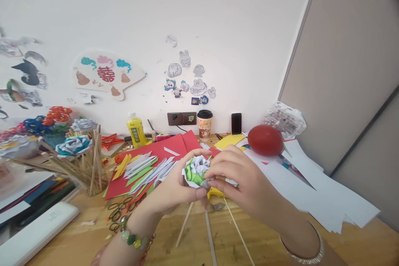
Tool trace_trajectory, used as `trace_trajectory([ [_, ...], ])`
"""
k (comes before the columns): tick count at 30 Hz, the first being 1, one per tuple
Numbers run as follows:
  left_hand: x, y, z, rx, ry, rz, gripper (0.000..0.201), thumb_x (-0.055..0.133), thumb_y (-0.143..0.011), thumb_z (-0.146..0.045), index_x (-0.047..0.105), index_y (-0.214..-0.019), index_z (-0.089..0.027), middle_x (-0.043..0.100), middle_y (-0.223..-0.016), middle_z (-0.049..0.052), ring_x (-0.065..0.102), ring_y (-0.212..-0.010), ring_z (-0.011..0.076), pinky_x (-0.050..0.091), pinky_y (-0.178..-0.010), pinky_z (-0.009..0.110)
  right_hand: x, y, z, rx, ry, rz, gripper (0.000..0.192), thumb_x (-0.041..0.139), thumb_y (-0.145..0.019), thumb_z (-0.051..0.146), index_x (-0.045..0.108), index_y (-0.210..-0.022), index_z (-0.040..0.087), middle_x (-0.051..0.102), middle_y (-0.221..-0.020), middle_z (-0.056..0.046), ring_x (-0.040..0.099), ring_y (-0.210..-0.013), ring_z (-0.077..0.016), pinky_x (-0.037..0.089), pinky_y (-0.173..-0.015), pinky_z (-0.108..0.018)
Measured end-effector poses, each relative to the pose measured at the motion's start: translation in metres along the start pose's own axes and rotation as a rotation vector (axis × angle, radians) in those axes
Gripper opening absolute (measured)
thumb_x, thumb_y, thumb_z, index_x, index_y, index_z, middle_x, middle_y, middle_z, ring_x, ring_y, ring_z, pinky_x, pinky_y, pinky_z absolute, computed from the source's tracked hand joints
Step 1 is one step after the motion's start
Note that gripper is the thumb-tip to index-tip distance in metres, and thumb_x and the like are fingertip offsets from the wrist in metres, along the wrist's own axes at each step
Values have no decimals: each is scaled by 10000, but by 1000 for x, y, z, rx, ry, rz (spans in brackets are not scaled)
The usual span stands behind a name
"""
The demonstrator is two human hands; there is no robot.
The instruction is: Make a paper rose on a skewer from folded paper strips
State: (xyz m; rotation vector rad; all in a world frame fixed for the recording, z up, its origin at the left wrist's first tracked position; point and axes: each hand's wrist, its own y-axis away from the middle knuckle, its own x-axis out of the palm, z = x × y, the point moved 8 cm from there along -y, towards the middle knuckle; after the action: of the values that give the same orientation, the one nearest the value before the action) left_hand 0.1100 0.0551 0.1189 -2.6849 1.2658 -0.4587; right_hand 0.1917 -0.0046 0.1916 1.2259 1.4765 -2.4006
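Note:
A paper flower (197, 171) with green and white folded petals is held up over the middle of the table. My left hand (174, 189) is wrapped around it from the left, thumb along the lower front. From the right, the bent fingers of my right hand (243, 176) pinch the flower's right edge; their tips partly cover the petals there. Behind and below the hands lies a yellow object (215, 192), mostly hidden. Thin wooden sticks (184, 225) and a pale strip (210, 237) lie on the table beneath.
Cut paper strips (140, 170) lie on red sheets (170, 145) to the left. Nearby are a bundle of sticks (95, 166), rubber bands (116, 212) and a white case (40, 232). A lidded cup (205, 126), yellow bottle (136, 131), red balloon (264, 140) and white sheets (296, 187) stand or lie farther off.

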Motion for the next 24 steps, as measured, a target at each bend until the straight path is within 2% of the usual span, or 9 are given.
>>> trace_trajectory([
  [5,2,-1,6,22,98,-35,654,790,-623,-297,418,-1160,-263,526,-655,-60,430,-422,32,350,-403,150,-4,1,13,-92,132,-55,209,432,-919,191,604,-800,186,624,-778,-29,496,-748,-161,410,-691,-303],
  [8,2,-2,6,25,139,-65,641,794,-617,-283,427,-1142,-264,491,-637,-71,355,-430,16,294,-406,136,-3,2,16,-121,190,-83,231,408,-915,148,594,-781,177,615,-767,-33,478,-725,-158,396,-699,-308],
  [17,-3,-1,2,93,53,-97,632,805,-584,-253,474,-1122,-266,528,-770,-43,430,-542,46,356,-502,166,-1,0,18,-149,191,-79,213,422,-922,205,592,-796,174,612,-766,-31,465,-721,-160,386,-673,-304],
  [24,-5,-1,5,69,-5,-120,660,758,-586,-148,446,-1155,-271,529,-826,-27,494,-664,95,399,-568,187,0,3,25,-196,307,-132,235,422,-886,111,573,-718,173,597,-723,-32,466,-695,-157,382,-667,-310],
])
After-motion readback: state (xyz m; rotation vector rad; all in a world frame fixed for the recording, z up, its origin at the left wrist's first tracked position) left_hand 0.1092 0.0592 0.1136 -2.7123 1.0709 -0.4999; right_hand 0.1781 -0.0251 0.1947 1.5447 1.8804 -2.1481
